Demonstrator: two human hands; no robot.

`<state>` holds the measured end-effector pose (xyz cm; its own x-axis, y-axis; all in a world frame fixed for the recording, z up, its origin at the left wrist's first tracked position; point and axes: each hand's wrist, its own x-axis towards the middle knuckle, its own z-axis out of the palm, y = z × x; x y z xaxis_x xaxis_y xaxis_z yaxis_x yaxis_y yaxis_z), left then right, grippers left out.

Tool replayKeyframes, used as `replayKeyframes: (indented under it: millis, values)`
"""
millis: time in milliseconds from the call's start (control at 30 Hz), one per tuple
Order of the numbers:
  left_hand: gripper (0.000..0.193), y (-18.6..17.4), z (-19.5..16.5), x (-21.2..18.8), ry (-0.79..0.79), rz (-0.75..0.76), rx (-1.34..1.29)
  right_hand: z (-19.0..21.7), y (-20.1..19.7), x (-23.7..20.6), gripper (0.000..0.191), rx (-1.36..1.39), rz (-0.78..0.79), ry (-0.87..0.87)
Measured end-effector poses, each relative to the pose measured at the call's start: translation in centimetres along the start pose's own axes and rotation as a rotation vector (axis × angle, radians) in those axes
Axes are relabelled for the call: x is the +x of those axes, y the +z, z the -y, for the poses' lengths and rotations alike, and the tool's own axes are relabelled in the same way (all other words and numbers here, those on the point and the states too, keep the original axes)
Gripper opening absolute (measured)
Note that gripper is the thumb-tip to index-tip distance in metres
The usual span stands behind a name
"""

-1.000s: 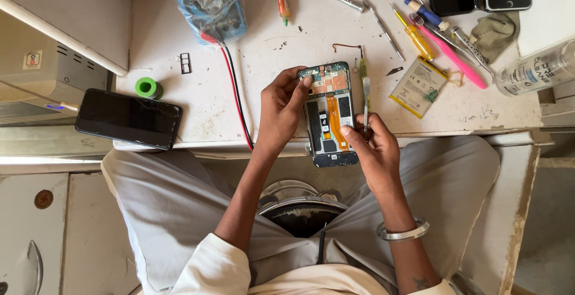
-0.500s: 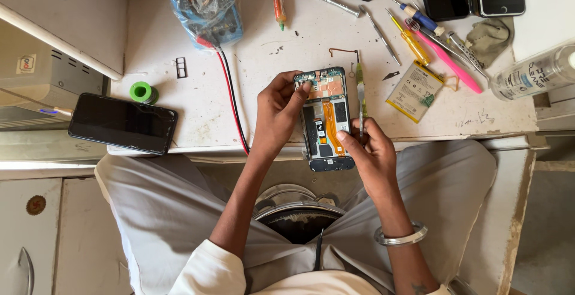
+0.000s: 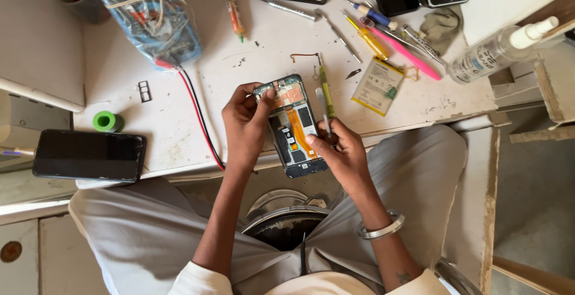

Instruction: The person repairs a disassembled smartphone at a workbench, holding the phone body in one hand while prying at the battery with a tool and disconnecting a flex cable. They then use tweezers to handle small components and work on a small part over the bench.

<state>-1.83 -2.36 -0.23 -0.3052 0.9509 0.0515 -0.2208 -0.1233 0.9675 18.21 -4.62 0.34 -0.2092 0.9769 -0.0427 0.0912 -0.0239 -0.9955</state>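
Note:
An opened phone (image 3: 291, 128), back cover off, shows its boards and an orange flex cable. My left hand (image 3: 244, 128) grips its top left edge, thumb pressed on the upper board. My right hand (image 3: 342, 154) supports the phone's right side and also holds a thin metal tool (image 3: 321, 108) that points up along the phone's right edge. The phone sits over the front edge of the white worktable (image 3: 179, 127), above my lap.
A flat phone battery (image 3: 377, 85), tweezers and several pens and screwdrivers (image 3: 383, 40) lie to the right. A dark phone (image 3: 88, 155) and green tape roll (image 3: 105, 120) are at left. A multimeter in plastic (image 3: 150, 19) with red and black leads is top left. A spray bottle (image 3: 497, 48) lies far right.
My hands and the opened phone have stayed together while the view drifted slightly. My left thumb has settled on the upper board; the metal tool stays upright by the phone's right edge.

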Motion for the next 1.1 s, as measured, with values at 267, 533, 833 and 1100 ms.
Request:
replayKeyframes:
  millis: [267,533,833,1100]
  values:
    - [0.022,-0.1,-0.4,0.1,-0.010,-0.005,0.027,0.0,0.2,0.2,0.019,-0.018,-0.009,-0.012]
    - [0.022,-0.3,0.1,-0.4,-0.011,-0.028,0.037,-0.7,0.1,0.1,0.020,-0.046,-0.017,0.000]
    - [0.029,0.3,-0.1,-0.2,-0.060,-0.010,-0.069,-1.5,0.0,0.4,0.016,0.118,-0.017,0.102]
    - [0.048,1.7,-1.6,-1.9,-0.194,0.148,-0.157,-1.1,0.1,-0.1,0.013,0.270,-0.050,0.091]
